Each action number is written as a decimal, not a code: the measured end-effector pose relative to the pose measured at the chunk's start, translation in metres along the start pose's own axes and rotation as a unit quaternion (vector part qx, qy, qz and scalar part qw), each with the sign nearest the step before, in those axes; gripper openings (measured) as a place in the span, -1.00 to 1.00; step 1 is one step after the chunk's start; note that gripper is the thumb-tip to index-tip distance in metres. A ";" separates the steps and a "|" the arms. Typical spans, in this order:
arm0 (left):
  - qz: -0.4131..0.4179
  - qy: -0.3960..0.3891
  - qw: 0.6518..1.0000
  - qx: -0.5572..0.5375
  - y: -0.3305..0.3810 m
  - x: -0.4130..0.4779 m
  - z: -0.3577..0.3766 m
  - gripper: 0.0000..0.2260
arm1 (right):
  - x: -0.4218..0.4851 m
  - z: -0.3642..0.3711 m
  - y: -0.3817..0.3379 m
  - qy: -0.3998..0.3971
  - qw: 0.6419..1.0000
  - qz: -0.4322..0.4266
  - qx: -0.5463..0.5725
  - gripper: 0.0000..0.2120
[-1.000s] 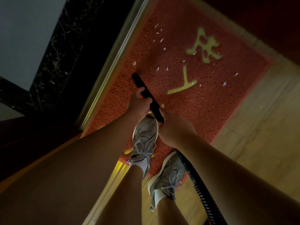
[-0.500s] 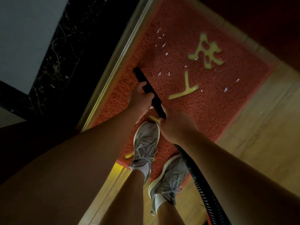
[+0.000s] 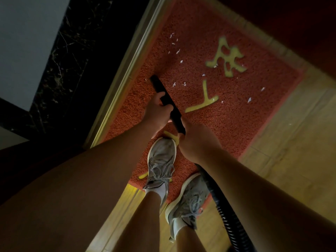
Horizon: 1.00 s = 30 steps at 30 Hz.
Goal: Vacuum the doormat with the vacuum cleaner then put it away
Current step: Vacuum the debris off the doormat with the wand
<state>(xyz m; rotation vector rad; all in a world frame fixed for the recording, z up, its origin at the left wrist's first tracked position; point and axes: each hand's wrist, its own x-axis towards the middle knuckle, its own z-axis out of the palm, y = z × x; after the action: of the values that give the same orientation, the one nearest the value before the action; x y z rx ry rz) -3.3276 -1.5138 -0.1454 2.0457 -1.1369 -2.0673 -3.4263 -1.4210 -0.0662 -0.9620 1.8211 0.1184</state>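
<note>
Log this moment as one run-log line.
phase: vacuuming doormat | left hand: grips nozzle | right hand: grips nozzle rear | nozzle tip: at doormat edge by sill | white scraps: scattered ahead

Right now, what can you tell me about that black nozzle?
The nozzle is a long, flat, black tube, plastic by its look. It slants forward and down, with its tip at the red mat near the mat's left edge. The left hand grips its middle and the right hand grips its rear end, where a ribbed black hose runs back from it.
</note>
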 end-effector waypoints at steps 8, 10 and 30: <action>-0.004 0.001 1.000 0.014 0.001 -0.005 0.022 -0.49 | -0.009 -0.004 0.015 0.012 1.000 0.018 0.015 -0.40; -0.011 0.006 1.000 0.010 -0.001 -0.005 0.021 -0.49 | -0.010 -0.005 0.015 0.007 1.000 0.015 0.010 -0.42; -0.020 0.048 0.999 -0.002 -0.006 0.001 -0.016 -0.48 | 0.005 0.003 -0.015 -0.016 0.999 -0.039 -0.010 -0.44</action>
<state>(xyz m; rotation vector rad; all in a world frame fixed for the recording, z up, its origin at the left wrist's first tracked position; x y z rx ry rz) -3.3108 -1.5176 -0.1476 2.1573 -1.0854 -1.9637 -3.4150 -1.4320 -0.0667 -1.0382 1.7542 0.1048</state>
